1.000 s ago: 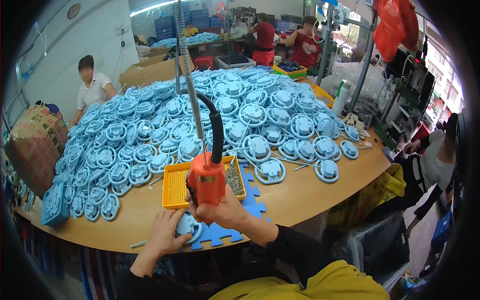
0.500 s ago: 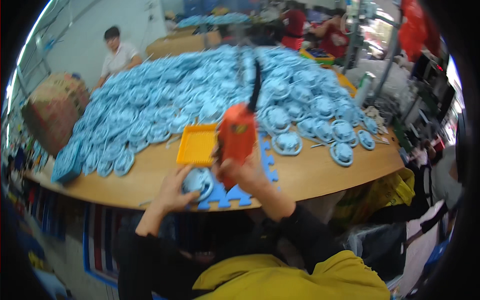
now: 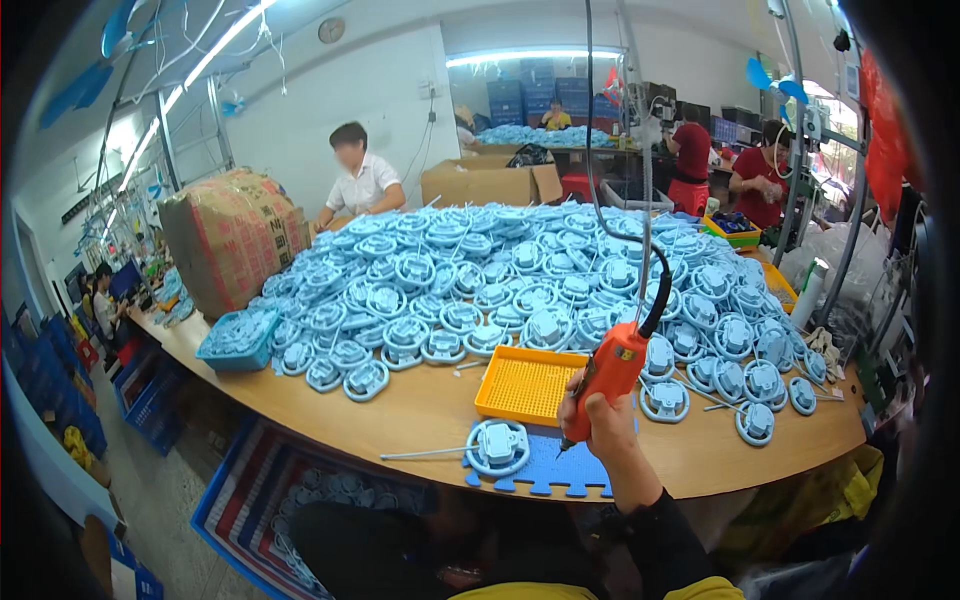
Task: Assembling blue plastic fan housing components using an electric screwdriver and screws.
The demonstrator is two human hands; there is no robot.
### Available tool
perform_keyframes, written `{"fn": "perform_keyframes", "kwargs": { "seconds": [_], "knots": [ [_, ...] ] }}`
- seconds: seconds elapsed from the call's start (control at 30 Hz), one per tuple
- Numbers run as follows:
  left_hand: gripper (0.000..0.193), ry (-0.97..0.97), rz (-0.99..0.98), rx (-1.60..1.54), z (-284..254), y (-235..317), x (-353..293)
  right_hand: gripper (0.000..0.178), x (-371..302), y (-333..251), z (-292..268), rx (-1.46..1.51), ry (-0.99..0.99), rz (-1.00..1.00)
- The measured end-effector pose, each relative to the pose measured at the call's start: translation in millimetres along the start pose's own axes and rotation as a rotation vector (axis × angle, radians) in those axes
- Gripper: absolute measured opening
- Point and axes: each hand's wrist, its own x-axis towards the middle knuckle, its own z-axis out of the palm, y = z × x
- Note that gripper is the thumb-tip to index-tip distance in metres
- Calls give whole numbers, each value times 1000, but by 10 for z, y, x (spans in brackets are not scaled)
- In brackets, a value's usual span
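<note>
- We observe the right hand (image 3: 608,428) closed firmly around a red-orange power screwdriver (image 3: 618,358), its tip pointing down over the blue foam mat (image 3: 555,475); we cannot tell whether the two touch.
- We cannot tell the state of the left hand, which is outside the view.
- We find one light-blue ring-shaped part (image 3: 498,447) lying partly on the mat, left of the screwdriver tip, its rod extending leftward over the table (image 3: 300,405).
- We note a yellow tray (image 3: 522,387) with a gridded floor just behind that part.
- We record a large heap (image 3: 450,275) of similar parts beyond the tray, with a blue basket (image 3: 236,342) at its left.
</note>
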Motion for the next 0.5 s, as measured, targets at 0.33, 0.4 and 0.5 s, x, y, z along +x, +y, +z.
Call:
{"fn": "perform_keyframes", "kwargs": {
  "seconds": [0.33,0.4,0.5],
  "knots": [
    [40,-15,59,186,5,27,-296,18,-162,-128,78,-86,35,-96],
    [42,-103,216,357,-22,78,-272,19,-171,-130,79,-98,25,-101],
    [42,-138,169,149,-108,41,-221,54,-224,-183,9,-176,30,-114]
  ]
}}
